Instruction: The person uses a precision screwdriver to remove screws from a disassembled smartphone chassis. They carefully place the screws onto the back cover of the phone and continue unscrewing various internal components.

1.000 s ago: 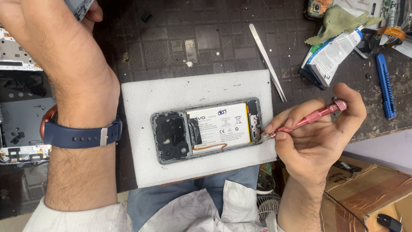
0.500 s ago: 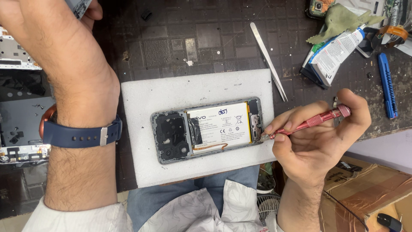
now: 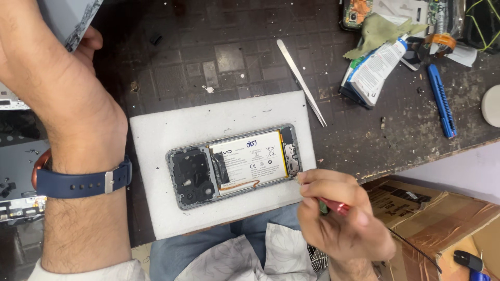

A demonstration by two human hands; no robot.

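The right hand (image 3: 341, 221) has swung its red screwdriver (image 3: 333, 206) down, fingers clamped, steadying the tip upright at the opened phone (image 3: 234, 164) while the left hand (image 3: 57, 67) grips a grey panel (image 3: 70, 18).

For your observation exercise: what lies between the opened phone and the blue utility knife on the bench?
In the head view, metal tweezers lie between the opened phone and the blue utility knife, with bare bench beyond.

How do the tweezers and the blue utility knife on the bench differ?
The tweezers are bare silvery metal, thin and tapering to a point; the blue utility knife is plastic-bodied and thicker. The tweezers lie partly over the white foam pad; the knife lies far right on the dark bench. Both lie untouched, slanting alike.
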